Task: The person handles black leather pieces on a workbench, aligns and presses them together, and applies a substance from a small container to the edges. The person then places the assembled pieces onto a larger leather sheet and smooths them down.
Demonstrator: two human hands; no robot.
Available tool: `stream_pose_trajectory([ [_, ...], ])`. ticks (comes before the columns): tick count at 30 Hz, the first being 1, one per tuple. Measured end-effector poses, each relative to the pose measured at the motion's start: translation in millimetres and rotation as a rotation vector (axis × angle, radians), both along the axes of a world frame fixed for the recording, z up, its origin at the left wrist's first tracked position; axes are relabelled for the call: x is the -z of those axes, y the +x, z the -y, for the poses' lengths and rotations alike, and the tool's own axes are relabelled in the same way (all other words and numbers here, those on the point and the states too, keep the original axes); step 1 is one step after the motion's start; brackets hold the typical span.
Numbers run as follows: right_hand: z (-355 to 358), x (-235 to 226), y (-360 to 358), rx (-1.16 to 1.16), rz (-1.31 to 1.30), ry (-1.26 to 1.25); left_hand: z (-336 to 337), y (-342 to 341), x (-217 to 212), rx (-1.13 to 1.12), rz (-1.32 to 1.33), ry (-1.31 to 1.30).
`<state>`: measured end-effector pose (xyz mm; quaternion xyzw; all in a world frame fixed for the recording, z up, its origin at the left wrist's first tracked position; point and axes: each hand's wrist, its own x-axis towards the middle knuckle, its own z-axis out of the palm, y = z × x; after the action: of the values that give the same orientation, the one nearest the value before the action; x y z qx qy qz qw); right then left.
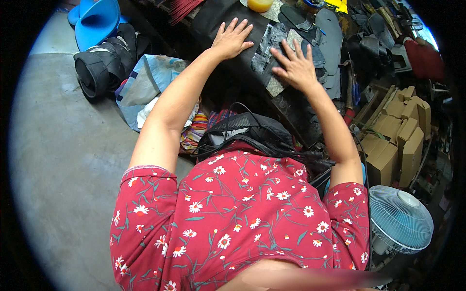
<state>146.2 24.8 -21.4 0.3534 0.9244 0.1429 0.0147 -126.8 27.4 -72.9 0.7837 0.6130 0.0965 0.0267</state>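
Hands pressed flat on dark sheet material

Palms are laid flat on a black sheet [228,19] that is spread over the work surface ahead of the person. The left hand [232,40] is rested on the bare black part of the sheet, with its fingers [241,26] spread and extended; nothing is pinched or gripped. The right hand [295,67] is set just beside it, fingers likewise splayed, and is placed over a worn grey patch piece [266,51] that lies on the sheet; the patch is seen under and just left of the fingertips. Grey shoe soles [331,41] are laid beyond the right hand, near but not touched. A stack of cardboard boxes [398,140] is seen at the right, a white fan [399,219] below them, and blue plastic seats [97,19] at the upper left, well apart from both hands.
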Motion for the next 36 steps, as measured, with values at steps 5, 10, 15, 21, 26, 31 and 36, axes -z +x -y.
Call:
stream_pose_trajectory([
  [5,39.0,-3.8,7.9,-0.039,-0.097,-0.183,4.4,1.2,-2.3,0.008,0.021,0.015],
  [10,7.8,-6.8,13.2,0.192,-0.690,-0.919,19.8,-4.7,-5.0,0.071,0.042,0.023],
  [15,-37.8,-2.2,0.3,0.428,-0.674,-0.487,26.7,-7.6,-4.6,0.081,0.055,0.000],
  [21,-35.7,11.3,-30.1,0.415,-0.083,-0.188,25.7,-8.1,-4.9,0.078,0.087,-0.022],
  [26,-37.7,10.6,-43.8,0.486,0.025,-0.088,26.7,-6.6,-6.0,0.071,0.091,-0.032],
  [31,-50.0,5.1,-38.4,0.436,-0.253,-0.474,26.7,-6.3,-8.0,0.066,0.071,-0.056],
  [36,-100.2,-14.4,-42.7,0.200,-0.809,-0.636,29.2,-4.8,-13.1,0.062,0.114,-0.048],
])
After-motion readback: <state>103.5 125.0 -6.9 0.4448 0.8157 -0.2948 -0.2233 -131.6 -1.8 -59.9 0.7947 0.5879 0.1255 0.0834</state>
